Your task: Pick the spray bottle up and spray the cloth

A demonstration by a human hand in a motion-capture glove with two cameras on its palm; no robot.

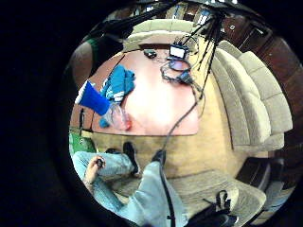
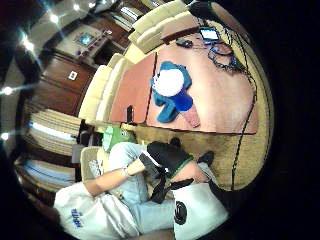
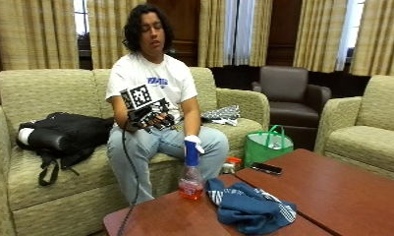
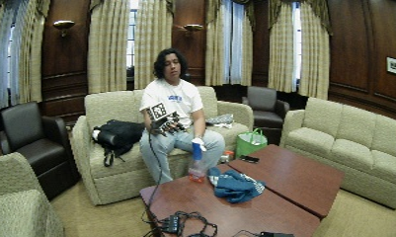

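A spray bottle (image 3: 191, 172) with a white head, blue neck and pink liquid stands upright near the front edge of the wooden table (image 3: 340, 191). A crumpled blue cloth (image 3: 249, 209) lies on the table right beside it. I sit on the sofa behind the table. My gloved right hand (image 3: 151, 118) is raised in front of my chest, well above and apart from the bottle, fingers loosely curled and holding nothing. Both palm views look down on the bottle (image 1: 102, 105) (image 2: 175, 87) and the cloth (image 1: 120, 82) (image 2: 165, 112) from a distance.
A black phone (image 3: 267, 168) lies on the table's far edge. On the floor beside the sofa stands a green bag (image 3: 268, 147). A black backpack (image 3: 62, 135) sits on the sofa. Cables and a small screen (image 4: 184, 224) lie at the table's other end.
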